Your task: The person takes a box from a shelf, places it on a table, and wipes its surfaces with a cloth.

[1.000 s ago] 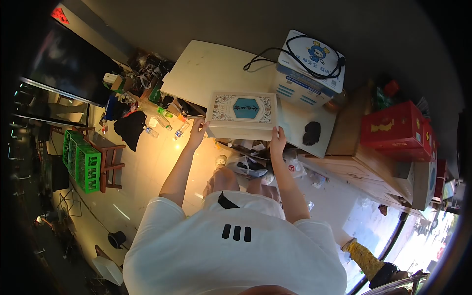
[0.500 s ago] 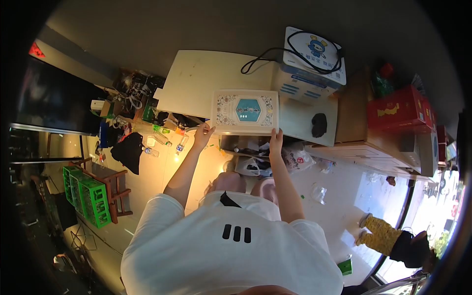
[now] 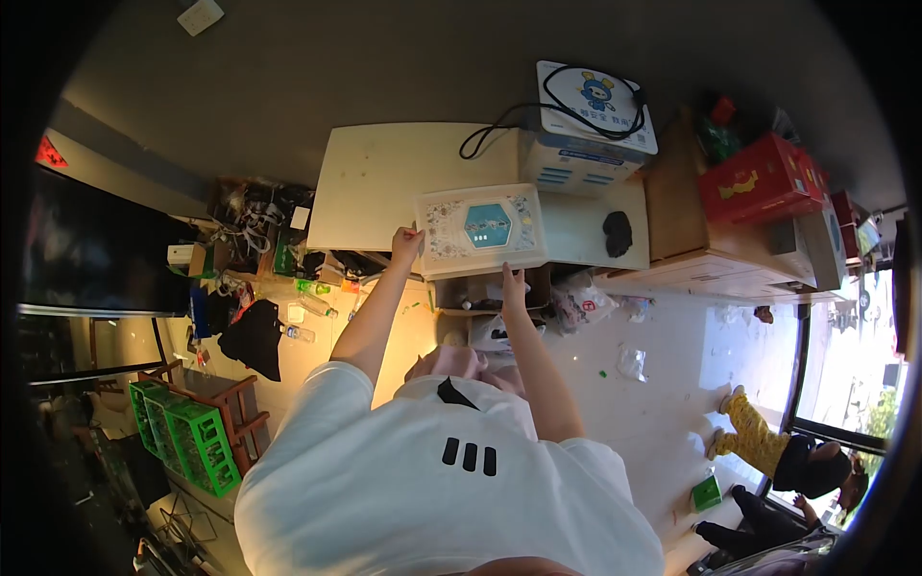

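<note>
A shallow, pale rectangular plastic box (image 3: pixel 447 252) has a floral pattern and a teal hexagon in its middle. It is tilted slightly, over the front edge of the cream tabletop (image 3: pixel 384 178). My left hand (image 3: pixel 408 245) grips the box's left side, with the fingers closed at its rim. Along the near edge, toward the right corner, my right hand (image 3: pixel 515 286) holds the box from below; part of those fingers is hidden under it.
A white-and-blue carton (image 3: pixel 586 149) with a black cable stands at the back right, near a dark cloth-like lump (image 3: pixel 618 234). Plastic bags (image 3: pixel 581 302) lie below the table. Green crates (image 3: pixel 187 437) stand left. Other people (image 3: pixel 768 451) are at the lower right.
My left hand has slid up the box's left side. My right hand has shifted left along the near edge, and the box has turned slightly. My view has shifted too.
</note>
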Demonstrator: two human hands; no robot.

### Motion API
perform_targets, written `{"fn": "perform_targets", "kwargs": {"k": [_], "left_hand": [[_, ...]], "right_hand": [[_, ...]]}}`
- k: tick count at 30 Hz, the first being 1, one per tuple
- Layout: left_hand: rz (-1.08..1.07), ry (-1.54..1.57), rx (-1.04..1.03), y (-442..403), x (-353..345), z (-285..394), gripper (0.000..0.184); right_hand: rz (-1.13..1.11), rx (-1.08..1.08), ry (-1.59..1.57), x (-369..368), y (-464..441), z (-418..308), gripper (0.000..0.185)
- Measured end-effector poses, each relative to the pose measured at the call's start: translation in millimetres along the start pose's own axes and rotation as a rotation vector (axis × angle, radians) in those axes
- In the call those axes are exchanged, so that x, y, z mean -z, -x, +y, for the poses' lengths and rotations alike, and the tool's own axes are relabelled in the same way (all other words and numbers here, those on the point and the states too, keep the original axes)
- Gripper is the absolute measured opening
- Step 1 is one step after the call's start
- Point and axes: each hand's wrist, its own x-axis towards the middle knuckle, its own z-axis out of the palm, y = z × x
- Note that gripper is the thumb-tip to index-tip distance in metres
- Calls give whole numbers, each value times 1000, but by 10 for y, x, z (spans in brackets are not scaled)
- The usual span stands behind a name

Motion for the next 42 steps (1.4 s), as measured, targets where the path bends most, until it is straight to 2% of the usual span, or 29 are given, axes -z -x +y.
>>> {"fn": "perform_targets", "kwargs": {"k": [3, 5, 8, 11, 14, 18, 20, 21, 22, 24, 26, 29, 30, 32, 33, 34, 35, 36, 38, 40, 41, 42], "left_hand": [[48, -173, 67, 48, -18, 154, 25], [-125, -75, 257, 96, 48, 258, 20], [-113, -117, 136, 301, 165, 155, 18], [-75, -10, 167, 515, 302, 90, 16], [-24, 79, 130, 709, 449, 29, 16], [98, 162, 196, 1047, 477, -78, 16], [123, 174, 267, 1182, 455, -77, 16], [134, 209, 284, 1219, 436, -179, 17], [142, 204, 290, 1288, 401, -136, 17], [154, 253, 427, 1359, 354, -55, 20], [125, 280, 442, 1351, 406, 52, 25], [215, 250, 496, 1069, 632, 87, 25], [259, 217, 531, 937, 727, 136, 34], [156, 102, 594, 664, 908, 87, 32], [61, 111, 581, 583, 975, 177, 30], [-30, 121, 577, 615, 1021, 313, 29], [-18, 78, 475, 508, 1071, 162, 30], [-35, 68, 476, 508, 1113, 197, 30], [-66, 56, 236, 456, 1159, 335, 32], [-144, -26, 284, 201, 1287, 200, 29], [-187, 4, 301, 159, 1338, 220, 27], [-224, 35, 317, 131, 1393, 235, 26]], "right_hand": [[-57, 38, -73, -41, -82, 200, 81], [-99, 39, -122, -37, -154, 309, 82], [-141, -33, -224, -73, 1, 213, 86], [-169, -86, -191, -85, 62, 176, 90], [-249, -34, -137, -181, 21, 131, 92], [-326, 22, 7, -263, -247, 163, 94], [-399, 144, 123, -346, -490, 204, 94], [-388, 133, 279, -355, -606, 205, 97], [-395, 124, 279, -361, -517, 97, 97], [-444, 124, 137, -376, -372, -73, 100], [-399, 146, 164, -426, -252, -20, 100], [-212, -73, 510, -553, -166, 269, 100], [-199, -73, 506, -566, -170, 410, 100], [-400, 213, 181, -631, -73, 640, 108], [-320, 312, 69, -711, 18, 725, 94], [-303, 311, 64, -748, 38, 752, 94], [-286, 433, 183, -756, 29, 749, 92], [-264, 552, 303, -767, -10, 808, 90], [-211, 529, 244, -949, -74, 759, 90], [-319, 428, 201, -1093, 27, 502, 96], [-210, 320, 289, -1190, 45, 432, 108], [-204, 322, 287, -1233, 75, 346, 108]]}}
